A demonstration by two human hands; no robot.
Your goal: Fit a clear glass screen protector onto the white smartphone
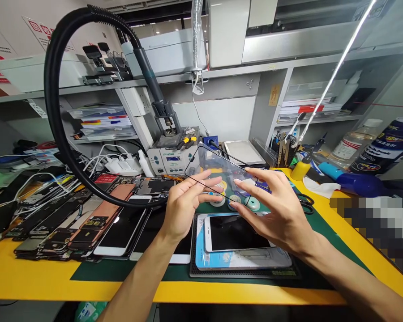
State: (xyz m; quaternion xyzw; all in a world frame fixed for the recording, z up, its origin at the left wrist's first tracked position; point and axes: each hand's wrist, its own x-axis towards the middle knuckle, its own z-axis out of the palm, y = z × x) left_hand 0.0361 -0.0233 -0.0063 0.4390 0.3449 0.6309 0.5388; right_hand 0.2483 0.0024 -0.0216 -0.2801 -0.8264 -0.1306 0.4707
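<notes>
Between my two hands is a clear screen protector with a thin black border, tilted above the work mat. My left hand grips its left and near edge with the fingers. The thumb and fingertips of my right hand pinch its right end. Below them lies a white phone with a dark screen facing up. That phone rests on a blue and white package, which sits on a black perforated pad. Several small round tubs stand just behind the phone, partly seen through the clear sheet.
Left of my hands lie several phones and opened phone parts. A thick black hose arches over them to a rework station. Scissors, a yellow bottle and a spray can stand or lie at the right.
</notes>
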